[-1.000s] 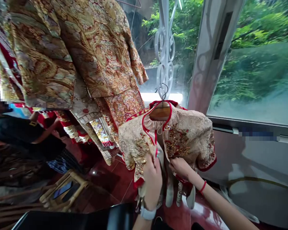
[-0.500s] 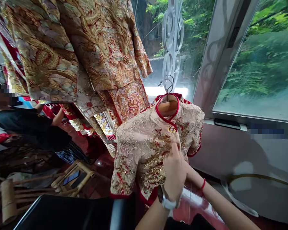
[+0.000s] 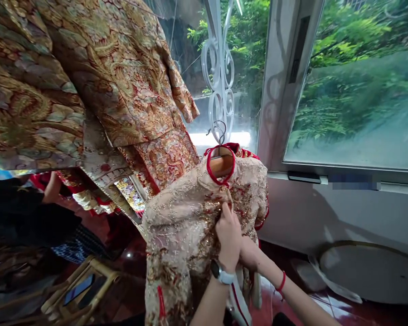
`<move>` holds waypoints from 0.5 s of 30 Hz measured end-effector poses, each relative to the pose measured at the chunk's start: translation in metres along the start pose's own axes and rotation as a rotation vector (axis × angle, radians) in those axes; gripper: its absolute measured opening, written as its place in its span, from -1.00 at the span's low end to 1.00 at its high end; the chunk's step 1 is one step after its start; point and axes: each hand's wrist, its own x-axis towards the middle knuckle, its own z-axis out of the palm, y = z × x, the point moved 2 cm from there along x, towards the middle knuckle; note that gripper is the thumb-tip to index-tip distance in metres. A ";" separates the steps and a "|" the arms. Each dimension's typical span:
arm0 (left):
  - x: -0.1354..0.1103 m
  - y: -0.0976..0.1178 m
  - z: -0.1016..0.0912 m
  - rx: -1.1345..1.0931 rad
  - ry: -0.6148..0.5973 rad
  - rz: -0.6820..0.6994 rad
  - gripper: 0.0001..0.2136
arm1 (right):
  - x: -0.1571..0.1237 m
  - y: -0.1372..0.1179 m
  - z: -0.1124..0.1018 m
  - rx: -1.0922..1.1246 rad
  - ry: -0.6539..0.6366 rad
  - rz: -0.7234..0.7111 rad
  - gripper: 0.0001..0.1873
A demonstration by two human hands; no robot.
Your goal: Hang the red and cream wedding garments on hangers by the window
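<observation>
A pale beaded jacket (image 3: pixel 177 213) with red trim and gold embroidery hangs on a hanger (image 3: pixel 219 133), in front of another red-edged garment. My left hand (image 3: pixel 228 233), with a watch on its wrist, is closed in a pinch on the jacket's front edge, below the collar. My right hand (image 3: pixel 250 253), with a red string at its wrist, is just beside and below it, against the jacket's front opening. Its fingers are hidden behind my left hand and the cloth. Below the hands, a pale strip with a red line hangs down.
Gold embroidered garments (image 3: pixel 129 72) hang to the left. A white scrolled metal bracket (image 3: pixel 219 68) stands before the window. At lower left, a phone (image 3: pixel 79 290) lies on a bamboo stool (image 3: pixel 104 283). A person in dark clothes (image 3: pixel 27 213) is at the far left.
The view has turned right, so the scene sits further left. My left hand remains pinched on the jacket's front, and more of my right hand now shows beside it.
</observation>
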 end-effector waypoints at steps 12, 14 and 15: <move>0.030 -0.046 -0.018 -0.688 -0.135 0.029 -0.85 | 0.014 0.019 -0.007 0.392 -0.002 0.007 -0.73; 0.036 -0.048 -0.022 -0.695 -0.179 0.059 -0.85 | 0.021 0.013 -0.009 0.432 0.002 0.015 -0.74; 0.036 -0.052 -0.026 -0.705 -0.205 0.074 -0.83 | 0.022 0.011 -0.011 0.463 0.013 0.006 -0.75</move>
